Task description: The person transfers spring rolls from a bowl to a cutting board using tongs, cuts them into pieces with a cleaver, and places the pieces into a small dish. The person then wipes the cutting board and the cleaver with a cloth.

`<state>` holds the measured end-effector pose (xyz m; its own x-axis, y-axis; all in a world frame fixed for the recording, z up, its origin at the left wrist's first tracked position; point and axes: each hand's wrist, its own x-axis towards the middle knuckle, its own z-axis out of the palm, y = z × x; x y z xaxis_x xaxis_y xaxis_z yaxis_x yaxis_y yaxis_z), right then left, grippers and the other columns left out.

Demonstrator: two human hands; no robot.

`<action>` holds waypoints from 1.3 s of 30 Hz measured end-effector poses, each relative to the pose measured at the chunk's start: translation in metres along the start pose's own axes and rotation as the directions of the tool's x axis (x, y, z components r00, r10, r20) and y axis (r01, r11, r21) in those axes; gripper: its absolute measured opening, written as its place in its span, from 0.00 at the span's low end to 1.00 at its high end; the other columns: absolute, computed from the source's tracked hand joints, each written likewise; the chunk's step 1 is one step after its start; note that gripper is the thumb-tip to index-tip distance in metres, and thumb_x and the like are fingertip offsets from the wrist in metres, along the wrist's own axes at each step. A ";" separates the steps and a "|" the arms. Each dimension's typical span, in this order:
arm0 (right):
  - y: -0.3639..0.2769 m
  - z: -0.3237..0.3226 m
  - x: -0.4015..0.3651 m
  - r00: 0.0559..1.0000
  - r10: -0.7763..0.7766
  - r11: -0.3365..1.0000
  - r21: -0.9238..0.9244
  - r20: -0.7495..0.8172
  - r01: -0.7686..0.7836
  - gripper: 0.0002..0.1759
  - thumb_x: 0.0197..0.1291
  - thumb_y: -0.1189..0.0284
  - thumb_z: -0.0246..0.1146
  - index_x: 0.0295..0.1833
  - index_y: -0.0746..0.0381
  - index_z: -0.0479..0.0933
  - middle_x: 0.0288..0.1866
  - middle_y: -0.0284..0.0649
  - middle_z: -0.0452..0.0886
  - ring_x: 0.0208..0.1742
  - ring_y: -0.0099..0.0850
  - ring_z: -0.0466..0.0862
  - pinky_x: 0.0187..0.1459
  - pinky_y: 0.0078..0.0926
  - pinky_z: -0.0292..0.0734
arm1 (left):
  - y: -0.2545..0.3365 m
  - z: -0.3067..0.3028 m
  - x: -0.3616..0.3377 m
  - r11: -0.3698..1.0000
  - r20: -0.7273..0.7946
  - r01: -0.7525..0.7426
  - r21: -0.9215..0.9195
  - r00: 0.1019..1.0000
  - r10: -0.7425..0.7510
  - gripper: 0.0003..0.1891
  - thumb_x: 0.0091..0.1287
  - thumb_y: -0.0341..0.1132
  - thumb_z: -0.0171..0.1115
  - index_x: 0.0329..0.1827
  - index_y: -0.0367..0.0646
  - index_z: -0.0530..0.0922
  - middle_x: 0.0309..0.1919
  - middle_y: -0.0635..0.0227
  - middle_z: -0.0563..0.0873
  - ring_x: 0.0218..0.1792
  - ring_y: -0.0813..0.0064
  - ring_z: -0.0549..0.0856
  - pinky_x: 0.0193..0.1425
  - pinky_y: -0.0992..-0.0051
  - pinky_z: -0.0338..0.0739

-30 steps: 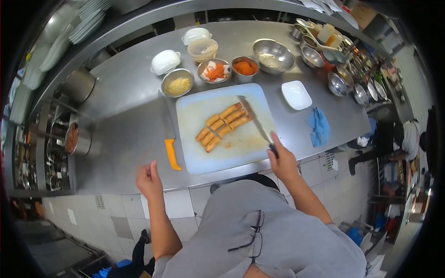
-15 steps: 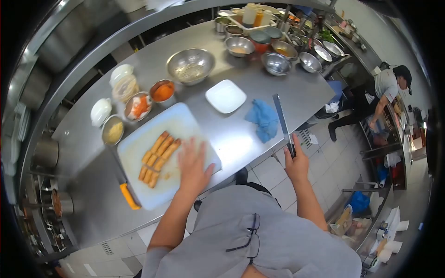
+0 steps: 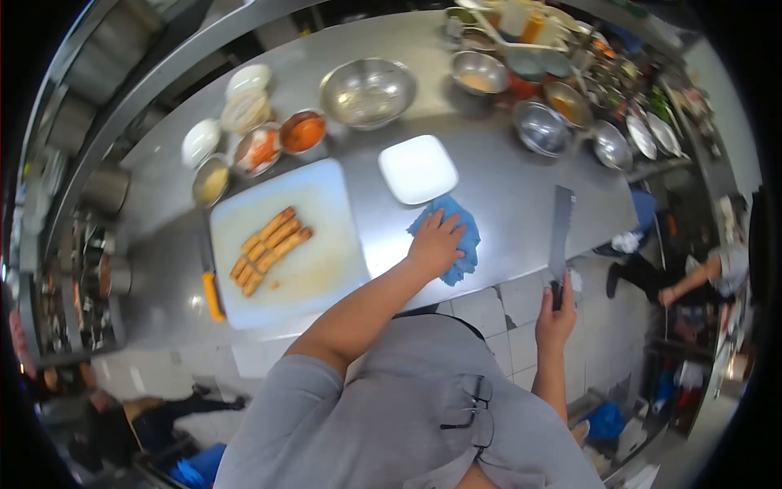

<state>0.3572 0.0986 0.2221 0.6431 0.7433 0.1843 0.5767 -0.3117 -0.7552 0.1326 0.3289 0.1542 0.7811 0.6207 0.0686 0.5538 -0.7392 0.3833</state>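
My left hand [image 3: 437, 244] lies over a crumpled blue cloth [image 3: 464, 261], fingers bent into it. The cloth touches the near edge of a white square plate [image 3: 418, 169]. In my right hand [image 3: 556, 318] is the black handle of a long serrated knife [image 3: 562, 224], its blade pointing away from me past the table edge. Left of the cloth, cut pieces of golden fried rolls [image 3: 271, 248] lie in rows on a white cutting board [image 3: 326, 285]. A second knife with an orange handle [image 3: 213, 296] rests along the board's left side.
Behind the board stand bowls of orange sauce [image 3: 308, 133] and yellow shreds [image 3: 213, 184]. A large metal bowl [image 3: 368, 94] sits farther back. Several more bowls and squeeze bottles [image 3: 529, 28] crowd the far right. Another person's arm [image 3: 692, 281] shows at the right.
My left hand has left the cutting board and come onto the blue cloth, which now lies against the plate. The knife stays in my right hand. The view has shifted.
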 end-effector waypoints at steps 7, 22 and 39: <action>-0.021 0.055 0.023 0.993 -0.101 0.981 0.172 0.055 0.090 0.27 0.78 0.76 0.66 0.80 0.67 0.75 0.62 0.52 0.90 0.58 0.32 0.90 0.62 0.30 0.83 | -0.015 -0.026 -0.109 0.914 0.055 0.394 -0.093 0.919 -0.390 0.30 0.58 0.38 0.85 0.64 0.43 0.85 0.57 0.52 0.80 0.63 0.44 0.80 0.64 0.53 0.81; -0.190 0.166 -0.005 0.780 -0.363 0.932 0.220 0.510 0.290 0.28 0.74 0.68 0.71 0.77 0.56 0.79 0.44 0.54 0.92 0.41 0.45 0.93 0.48 0.36 0.86 | -0.117 -0.125 -0.198 0.938 -0.432 0.339 -0.080 0.836 -0.339 0.42 0.61 0.45 0.83 0.80 0.50 0.76 0.71 0.59 0.85 0.73 0.51 0.80 0.79 0.48 0.71; -0.256 0.244 -0.047 0.665 -0.242 0.954 0.046 0.707 0.298 0.28 0.76 0.63 0.66 0.77 0.61 0.76 0.49 0.63 0.90 0.51 0.62 0.90 0.54 0.55 0.84 | -0.199 -0.160 -0.198 0.723 -0.143 0.691 0.008 0.716 -0.683 0.56 0.55 0.62 0.85 0.85 0.46 0.70 0.73 0.59 0.84 0.77 0.57 0.77 0.84 0.30 0.53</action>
<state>0.0562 0.2880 0.2533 -0.0680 0.9879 -0.1396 0.7183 -0.0486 -0.6940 -0.1785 0.3947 0.2120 0.1398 0.9869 -0.0811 0.9423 -0.1074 0.3171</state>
